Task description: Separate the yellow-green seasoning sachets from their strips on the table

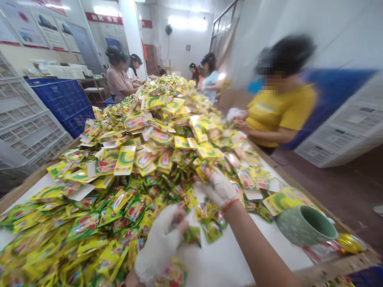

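My left hand (160, 243), in a white glove with bare fingertips, is low in the middle of the view. Its thumb and fingers are closed on a small green sachet (192, 236), blurred by motion. Farther forward, my right hand (220, 187), gloved the same way with an orange cuff edge, reaches to the near edge of the heap. Its fingers are apart, touching or just over the sachets there; blur hides the exact contact. Loose green-and-yellow sachets (212, 230) lie on the white tabletop (230, 259) between my hands. Flat yellow cartons (125, 159) are mixed over the heap.
A green cup (305, 225) lies tilted at the right, near the wooden table edge (353, 261). A person in a yellow shirt (278, 111) works on the right side; several others are farther back. Blue crates (64, 105) and white crates (26, 115) stand at the left.
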{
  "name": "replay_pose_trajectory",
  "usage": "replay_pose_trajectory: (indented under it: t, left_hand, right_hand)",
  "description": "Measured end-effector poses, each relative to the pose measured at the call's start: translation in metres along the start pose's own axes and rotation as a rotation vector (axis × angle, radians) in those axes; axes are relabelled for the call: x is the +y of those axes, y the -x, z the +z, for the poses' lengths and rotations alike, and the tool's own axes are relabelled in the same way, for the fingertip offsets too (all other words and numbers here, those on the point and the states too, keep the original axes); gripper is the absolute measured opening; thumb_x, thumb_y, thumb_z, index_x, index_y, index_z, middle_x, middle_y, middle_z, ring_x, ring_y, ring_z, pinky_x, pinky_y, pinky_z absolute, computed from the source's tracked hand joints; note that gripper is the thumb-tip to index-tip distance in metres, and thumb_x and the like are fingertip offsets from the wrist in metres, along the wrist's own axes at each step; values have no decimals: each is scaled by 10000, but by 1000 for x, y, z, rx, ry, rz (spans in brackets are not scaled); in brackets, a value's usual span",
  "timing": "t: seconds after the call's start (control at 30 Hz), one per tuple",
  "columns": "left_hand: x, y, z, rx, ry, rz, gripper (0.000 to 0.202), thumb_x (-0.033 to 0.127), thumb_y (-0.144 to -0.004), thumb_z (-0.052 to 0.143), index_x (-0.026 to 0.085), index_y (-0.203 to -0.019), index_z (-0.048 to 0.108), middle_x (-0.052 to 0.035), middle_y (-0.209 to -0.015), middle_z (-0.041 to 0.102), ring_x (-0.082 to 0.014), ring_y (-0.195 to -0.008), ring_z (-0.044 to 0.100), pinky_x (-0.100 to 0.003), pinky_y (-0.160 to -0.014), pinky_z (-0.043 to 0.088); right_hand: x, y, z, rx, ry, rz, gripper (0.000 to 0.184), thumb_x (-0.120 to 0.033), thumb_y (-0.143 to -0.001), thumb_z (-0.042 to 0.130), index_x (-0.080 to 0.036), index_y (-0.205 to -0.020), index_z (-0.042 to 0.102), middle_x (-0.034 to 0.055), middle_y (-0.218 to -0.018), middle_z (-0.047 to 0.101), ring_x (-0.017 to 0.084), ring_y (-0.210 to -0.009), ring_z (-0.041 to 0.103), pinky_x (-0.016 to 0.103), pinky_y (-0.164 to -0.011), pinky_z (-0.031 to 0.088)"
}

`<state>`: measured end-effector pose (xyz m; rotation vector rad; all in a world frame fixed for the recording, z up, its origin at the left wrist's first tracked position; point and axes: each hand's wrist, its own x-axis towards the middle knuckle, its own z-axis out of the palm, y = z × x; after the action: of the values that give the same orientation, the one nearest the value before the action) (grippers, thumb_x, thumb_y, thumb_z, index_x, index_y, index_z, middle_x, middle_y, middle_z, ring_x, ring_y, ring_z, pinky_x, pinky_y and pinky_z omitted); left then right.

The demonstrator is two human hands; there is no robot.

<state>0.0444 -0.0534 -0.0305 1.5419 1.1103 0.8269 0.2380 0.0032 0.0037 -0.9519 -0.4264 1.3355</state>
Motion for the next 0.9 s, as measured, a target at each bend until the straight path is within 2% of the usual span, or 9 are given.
replay_pose_trajectory:
  t: [0.07,0.17,0.3,0.37,0.43,0.6,0.7,0.83,0.9]
  left_hand:
    - [-3,3,0,-28,-98,59,156,325,-851,540,207,-928,608,-55,-932,665,-198,-843,649,-326,-762,544]
    - [-6,3,-5,74,-365,280,208,231,-857,520,227,-1050,596,-70,-1026,679,-223,-954,651,-354,-826,544]
    - [-5,-8,-10,227,-734,765,612,88,-814,511,224,-1387,342,-147,-1331,535,-272,-1260,487,-443,-1023,433]
    - [-3,-16,-8,265,-830,899,733,129,-793,568,199,-1436,224,-197,-1393,454,-330,-1341,375,-557,-1089,313]
    - [-1,-22,-3,279,-824,924,778,198,-773,609,176,-1432,196,-211,-1333,488,-360,-1318,387,-621,-1089,255]
    - [-8,-23,9,219,-673,764,729,217,-781,568,165,-1416,214,-175,-1227,521,-289,-1163,513,-462,-973,445]
    - [-15,-22,11,153,-676,745,684,238,-751,581,158,-1368,297,-174,-1216,509,-321,-1171,496,-534,-999,398]
    - [-17,-22,7,45,-490,645,571,243,-746,592,185,-1267,365,-125,-1190,539,-258,-1122,554,-433,-966,460]
    - [-12,-21,3,51,-480,598,543,265,-747,604,195,-1238,385,-107,-1169,556,-239,-1090,572,-391,-941,479]
  right_hand:
    - [-1,-5,-1,-27,-40,-38,378,-217,-655,778,-225,-955,549,-20,-829,677,167,-767,675,301,-658,544]
    - [1,12,-11,-66,-88,-2,328,-204,-642,796,-210,-883,574,-22,-816,680,146,-749,660,254,-623,524]
    - [15,65,-29,-194,-220,348,345,-261,-616,839,-215,-863,602,-46,-766,662,92,-664,629,198,-603,510]
    - [27,91,-35,-282,-282,533,378,-302,-606,848,-205,-889,618,-35,-785,669,68,-619,608,174,-593,500]
    - [40,108,-36,-348,-330,634,389,-337,-595,852,-195,-873,621,-34,-774,662,48,-558,575,155,-555,479]
    - [61,116,-34,-343,-448,661,371,-326,-606,850,-192,-860,615,-44,-764,634,23,-538,540,115,-538,467]
    - [64,113,-33,-367,-508,699,332,-305,-651,826,-174,-866,611,-31,-794,628,17,-561,547,103,-558,471]
    - [62,115,-32,-405,-478,628,314,-338,-662,814,-174,-843,616,-35,-748,599,19,-503,487,115,-472,428]
    - [57,118,-30,-331,-365,523,336,-378,-664,807,-196,-877,620,-43,-710,580,25,-466,443,128,-420,389]
